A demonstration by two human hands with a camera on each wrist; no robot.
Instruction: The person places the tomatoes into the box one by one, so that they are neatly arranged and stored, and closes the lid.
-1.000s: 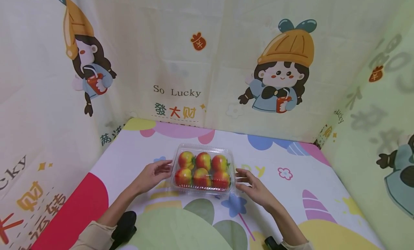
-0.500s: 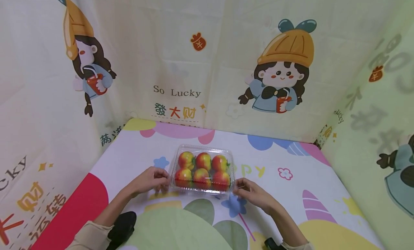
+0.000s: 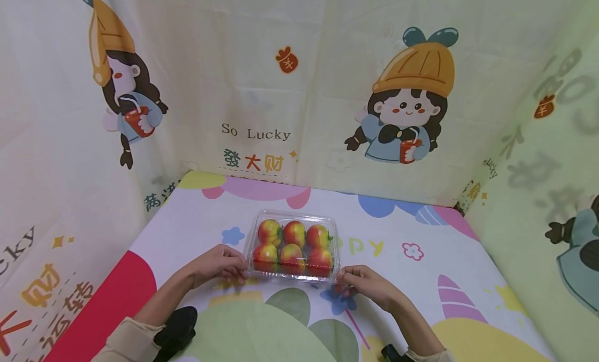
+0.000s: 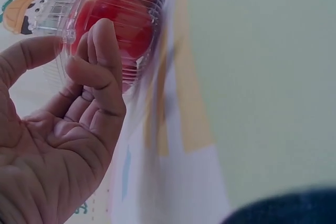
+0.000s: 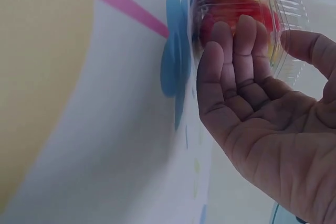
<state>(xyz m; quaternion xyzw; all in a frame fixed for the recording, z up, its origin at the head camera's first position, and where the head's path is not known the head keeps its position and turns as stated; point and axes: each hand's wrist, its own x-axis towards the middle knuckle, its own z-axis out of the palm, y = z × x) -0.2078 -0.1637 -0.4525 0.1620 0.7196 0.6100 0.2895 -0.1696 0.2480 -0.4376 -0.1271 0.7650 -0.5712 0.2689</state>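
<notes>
A clear plastic fruit box [image 3: 291,276] lies on the table, its lid down, with several red-and-yellow fruits [image 3: 294,232] inside in two rows. Green leaves show beside some of them. At the box's near left corner is my left hand [image 3: 216,266]; the left wrist view shows its thumb [image 4: 50,48] and bent fingers on either side of the rim, pinching it. My right hand [image 3: 368,287] pinches the near right corner likewise, its thumb [image 5: 299,43] on the outer edge and its other fingers [image 5: 247,40] along the ribbed side wall.
A printed cloth [image 3: 398,268] in white, green, yellow and red covers the table. Cream curtains with cartoon figures [image 3: 412,112] stand behind it and on both sides. Black straps [image 3: 178,328] sit on the wrists near the sleeves.
Both hands have come lower and closer to the near corners of the box, and their fingers have bent in at its rim. The box has hardly shifted.
</notes>
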